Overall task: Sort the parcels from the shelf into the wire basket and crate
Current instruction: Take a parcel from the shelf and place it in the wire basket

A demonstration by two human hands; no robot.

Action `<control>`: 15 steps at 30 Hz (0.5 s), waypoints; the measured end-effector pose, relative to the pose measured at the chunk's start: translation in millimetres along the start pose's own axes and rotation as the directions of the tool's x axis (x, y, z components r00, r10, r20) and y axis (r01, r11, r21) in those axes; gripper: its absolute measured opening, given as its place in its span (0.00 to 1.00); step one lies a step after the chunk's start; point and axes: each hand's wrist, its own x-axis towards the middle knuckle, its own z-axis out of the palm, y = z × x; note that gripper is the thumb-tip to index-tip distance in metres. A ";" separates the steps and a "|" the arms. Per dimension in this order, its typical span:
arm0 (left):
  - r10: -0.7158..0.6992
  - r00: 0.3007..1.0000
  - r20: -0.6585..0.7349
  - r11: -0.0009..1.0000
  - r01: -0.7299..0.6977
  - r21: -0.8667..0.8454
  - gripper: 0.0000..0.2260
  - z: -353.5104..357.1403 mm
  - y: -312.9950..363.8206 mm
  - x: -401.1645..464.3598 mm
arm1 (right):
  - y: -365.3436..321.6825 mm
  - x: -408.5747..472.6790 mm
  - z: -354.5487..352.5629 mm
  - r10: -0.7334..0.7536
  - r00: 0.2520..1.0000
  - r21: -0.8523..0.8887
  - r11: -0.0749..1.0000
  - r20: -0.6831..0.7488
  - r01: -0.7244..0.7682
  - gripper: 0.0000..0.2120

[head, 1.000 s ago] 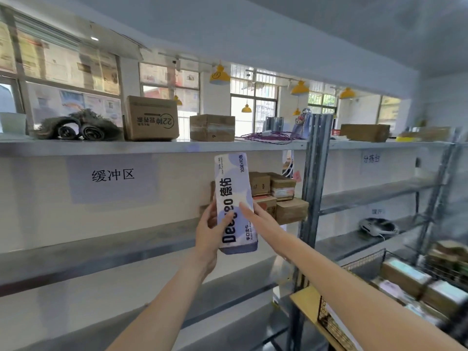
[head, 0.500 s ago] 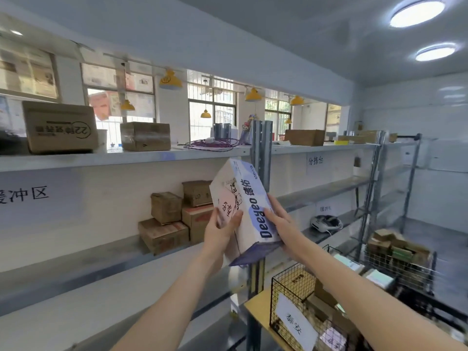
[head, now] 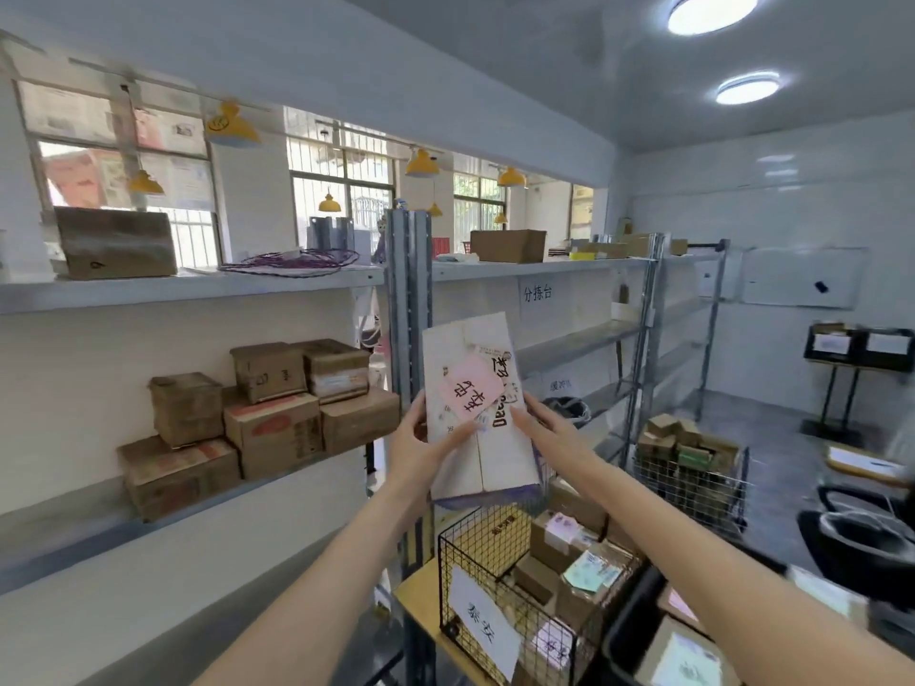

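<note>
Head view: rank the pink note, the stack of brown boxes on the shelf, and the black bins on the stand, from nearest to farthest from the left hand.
1. Pink note: stuck on the white parcel that the left hand holds, just above its thumb.
2. Stack of brown boxes: on the shelf, to the left of the hand.
3. Black bins: far right, against the back wall.

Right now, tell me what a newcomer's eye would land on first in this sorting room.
First, the tall white cardboard parcel with a pink handwritten note, held upright at the centre by the left hand and the right hand. Just below it sits the black wire basket with a white paper label, already holding several parcels. To the left, a stack of worn brown cardboard boxes fills the grey metal shelf.
</note>
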 end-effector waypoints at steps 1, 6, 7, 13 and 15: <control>-0.017 1.000 0.020 1.000 0.017 -0.008 0.35 10.9 -4.2 3.5 | 10.5 1.1 -11.6 0.022 1.000 0.012 1.000 -0.006 -0.022 0.24; -0.091 0.985 0.147 0.996 0.090 0.015 0.31 57.0 -30.1 22.5 | 42.8 3.1 -51.7 0.109 0.993 0.072 0.992 -0.045 -0.105 0.16; -0.104 0.980 0.167 0.994 0.099 0.040 0.30 63.8 -36.7 28.6 | 50.3 5.7 -57.1 0.113 0.992 0.068 0.992 -0.052 -0.109 0.15; -0.219 0.944 0.248 0.964 0.170 0.203 0.26 86.6 -90.7 82.5 | 108.2 36.0 -83.3 0.156 0.979 -0.014 0.987 -0.129 -0.159 0.20; -0.258 0.924 0.281 0.952 0.195 0.235 0.25 88.6 -118.8 109.3 | 131.9 53.4 -88.2 0.192 0.970 -0.060 0.977 -0.151 -0.203 0.24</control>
